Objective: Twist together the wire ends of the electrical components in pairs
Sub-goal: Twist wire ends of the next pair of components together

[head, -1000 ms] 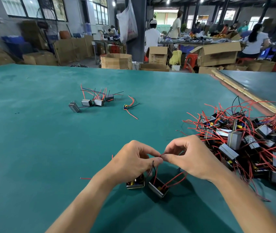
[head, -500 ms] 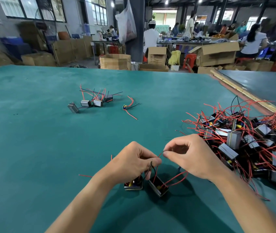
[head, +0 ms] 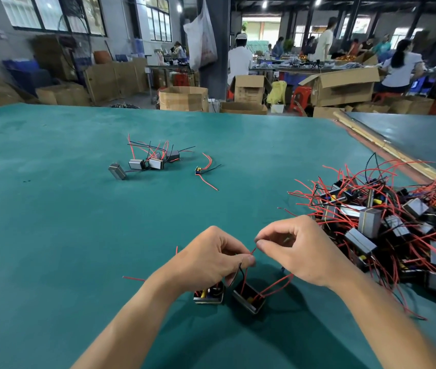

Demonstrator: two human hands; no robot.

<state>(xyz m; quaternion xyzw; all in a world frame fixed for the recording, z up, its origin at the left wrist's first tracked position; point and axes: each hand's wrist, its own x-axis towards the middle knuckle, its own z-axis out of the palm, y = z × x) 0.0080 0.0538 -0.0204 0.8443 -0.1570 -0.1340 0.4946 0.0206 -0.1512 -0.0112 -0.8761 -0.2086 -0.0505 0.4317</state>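
Note:
Two small box-shaped components rest on the green table right below my hands: one under my left hand, the other tilted to its right, with a red wire looping off it. My left hand pinches wire ends that rise from them between thumb and fingers. My right hand pinches the tip of a red wire just above the left thumb. The two hands are a few centimetres apart, joined by that short red wire.
A big tangled heap of components with red and black wires lies at the right. A chain of several joined components and a lone small one lie farther back. A loose red wire end lies left of my wrist. People and cardboard boxes stand beyond the table.
My right hand has drawn slightly up and to the right, away from the left, exposing a short stretch of red wire between them. The components stayed put.

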